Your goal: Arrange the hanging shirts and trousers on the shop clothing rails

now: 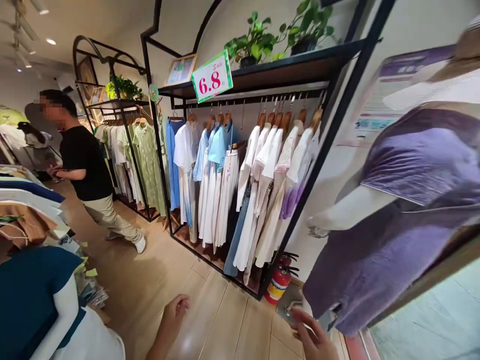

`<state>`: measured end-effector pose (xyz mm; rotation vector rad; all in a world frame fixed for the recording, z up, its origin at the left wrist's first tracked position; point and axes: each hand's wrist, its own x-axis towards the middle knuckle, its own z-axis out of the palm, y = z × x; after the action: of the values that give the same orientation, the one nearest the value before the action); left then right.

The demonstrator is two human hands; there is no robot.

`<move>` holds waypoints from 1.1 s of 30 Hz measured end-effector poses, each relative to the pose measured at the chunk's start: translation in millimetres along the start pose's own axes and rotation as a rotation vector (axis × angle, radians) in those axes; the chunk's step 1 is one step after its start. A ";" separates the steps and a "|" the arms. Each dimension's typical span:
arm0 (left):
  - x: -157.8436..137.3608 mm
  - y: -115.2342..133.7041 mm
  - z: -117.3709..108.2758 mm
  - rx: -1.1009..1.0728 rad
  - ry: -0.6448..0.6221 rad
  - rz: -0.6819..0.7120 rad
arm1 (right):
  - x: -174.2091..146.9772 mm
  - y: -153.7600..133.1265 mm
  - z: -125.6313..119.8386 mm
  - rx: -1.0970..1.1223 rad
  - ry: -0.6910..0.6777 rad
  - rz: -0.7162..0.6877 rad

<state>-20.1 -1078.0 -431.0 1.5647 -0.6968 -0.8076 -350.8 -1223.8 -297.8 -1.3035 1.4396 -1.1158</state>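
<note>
My left hand (176,311) is raised over the wooden floor at the bottom middle, its fingers loosely curled in with nothing visible in them. To the lower right, my right hand (313,334) reaches forward with its fingers stretched out and slightly apart, and no object shows in it. In the picture it lies beside the purple dress (348,250) on a mannequin and just below a grey base plate (285,303). Neither hand touches the clothes rack (195,257), where white, blue and pink-tinted garments (221,200) hang on wooden hangers.
Red fire extinguishers (276,286) stand by the rack's right foot. A sale sign (212,78) and potted plants (255,42) sit up on the shelf. A person in black (84,160) walks at left. Nearer stands a mannequin in a teal top (37,290).
</note>
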 end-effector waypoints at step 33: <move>755.7 267.3 -96.5 0.215 0.392 0.697 | 490.3 -271.1 643.8 0.209 -0.545 -0.419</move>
<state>499.3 -1667.7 -245.9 1.4601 -0.9704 0.0909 299.6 -1765.9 -190.7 -1.6366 0.6512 -1.0255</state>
